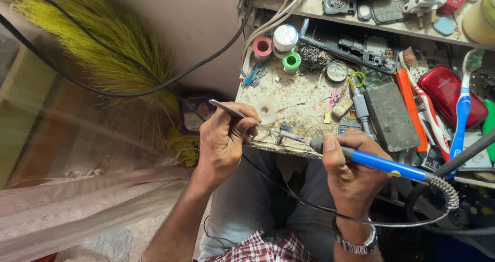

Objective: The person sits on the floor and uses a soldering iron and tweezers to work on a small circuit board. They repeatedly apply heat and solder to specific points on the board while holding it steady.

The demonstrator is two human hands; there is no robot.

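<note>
Right hand (350, 164) wrapped around the blue grip of a soldering iron (371, 161); long axis runs low-right to upper-left, tip pointing left toward a small component (282, 129) at the front edge of the worktop (304, 112); coiled strain relief and black cord trail off right of the handle. Left hand (224, 141) pinching metal tweezers (237, 113) — long axis from upper-left down to the right, points aimed at the same component, meeting the iron tip just beside it; both tools converge over the worktop's near edge, above the person's lap.

Worktop stained and cluttered; a roll of clear tape (266, 109) lies flat just behind the tweezers. At the back stand a pink spool (262, 47), a white-capped jar (285, 37) and a green spool (291, 62); a round tin (336, 71) holds something I cannot make out. To the right a grey block (390, 115), an orange tool (410, 107), toothbrushes (461, 107), a red case (446, 89). A yellow-green broom (98, 45) hangs at left.
</note>
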